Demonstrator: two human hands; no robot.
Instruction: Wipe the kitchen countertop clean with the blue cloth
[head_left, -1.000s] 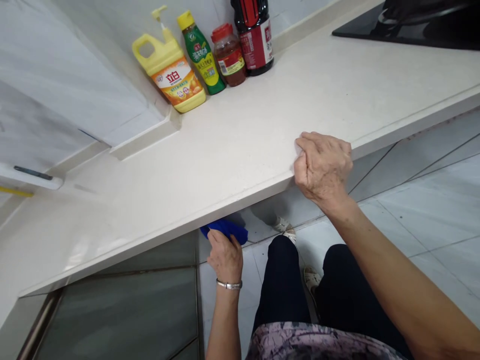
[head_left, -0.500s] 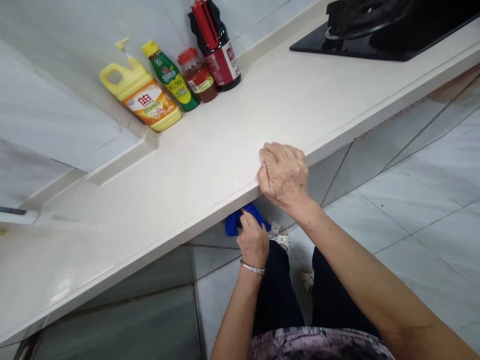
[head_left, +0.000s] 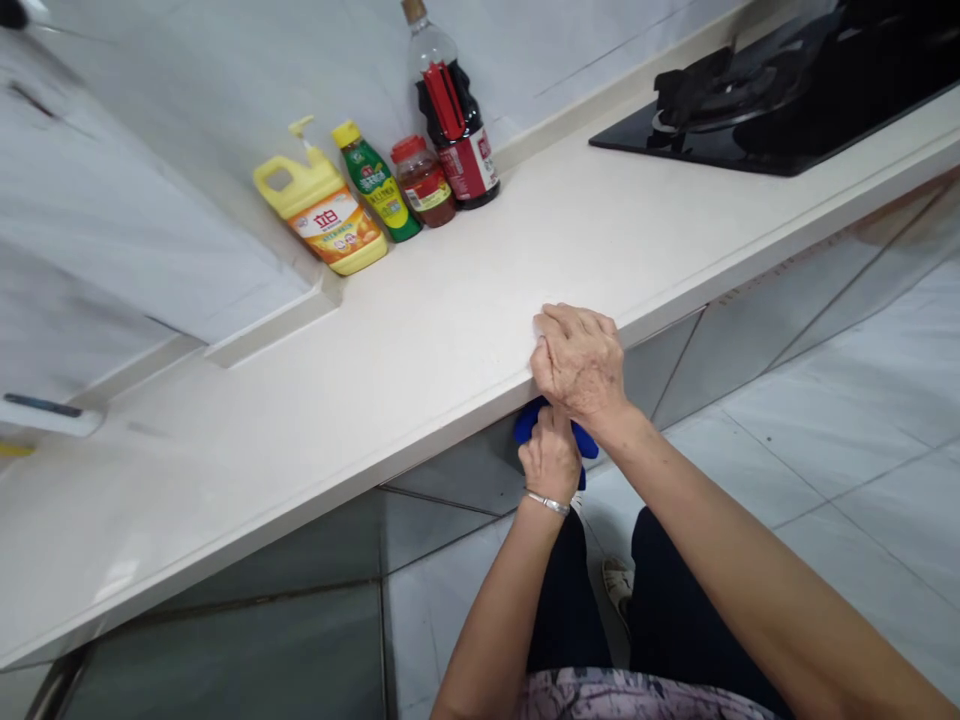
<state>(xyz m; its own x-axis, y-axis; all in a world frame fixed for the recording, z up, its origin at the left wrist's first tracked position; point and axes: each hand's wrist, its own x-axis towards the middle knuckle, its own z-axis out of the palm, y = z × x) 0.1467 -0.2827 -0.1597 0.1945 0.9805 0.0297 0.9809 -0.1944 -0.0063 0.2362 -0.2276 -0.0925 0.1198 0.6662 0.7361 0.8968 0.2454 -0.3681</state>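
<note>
I have the left hand closed around a bunched blue cloth, just below the front edge of the counter and near the grey cabinet front; whether the cloth touches it, I can't tell. The right hand rests on that edge right above, fingers curled; I can't tell if it grips. Toward the wall I see a yellow pump bottle, a green bottle, a red-lidded jar and a dark sauce bottle in a row.
</note>
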